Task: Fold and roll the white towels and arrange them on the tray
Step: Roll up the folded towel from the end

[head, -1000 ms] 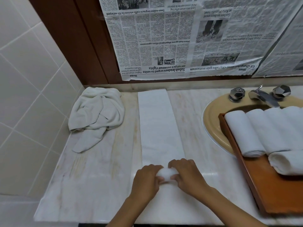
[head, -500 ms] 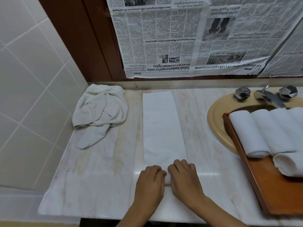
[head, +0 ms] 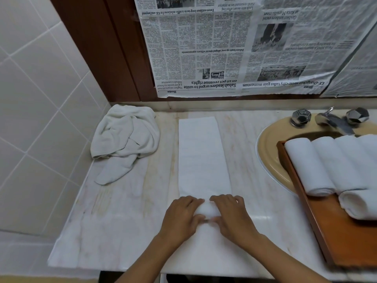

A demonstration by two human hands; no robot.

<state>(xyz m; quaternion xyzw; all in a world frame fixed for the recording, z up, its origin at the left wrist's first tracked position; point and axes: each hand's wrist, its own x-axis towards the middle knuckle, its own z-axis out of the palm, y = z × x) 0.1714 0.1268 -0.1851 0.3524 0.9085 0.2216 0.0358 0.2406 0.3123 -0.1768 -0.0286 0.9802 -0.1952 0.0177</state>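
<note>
Folded towel (head: 202, 156) lies flat as a long strip on the counter (head: 122, 221), left of the sink (head: 271, 144), running from the back edge toward the person. Its near end is wound into a small roll (head: 206, 210), nearer the person than the sink's front rim. Left hand (head: 182, 216) and right hand (head: 232, 215) sit side by side on that roll, fingers curled over its top, thumbs at its near side. Both grip it tightly, and only a bit of white shows between them.

Wooden tray (head: 346, 231) sits over the sink's right part and sticks out toward the person. On it, finished rolls (head: 308, 166) lie side by side, touching; the rightmost are cut by the frame edge. A cross roll (head: 359, 205) lies at their near ends.

Crumpled towel (head: 126, 139) sits well left of the sink, past the strip, by the tiled wall (head: 40, 99). Faucet (head: 334, 123) stands behind the sink, a knob each side. Newspaper (head: 234, 48) hangs upside down on the wall above.
</note>
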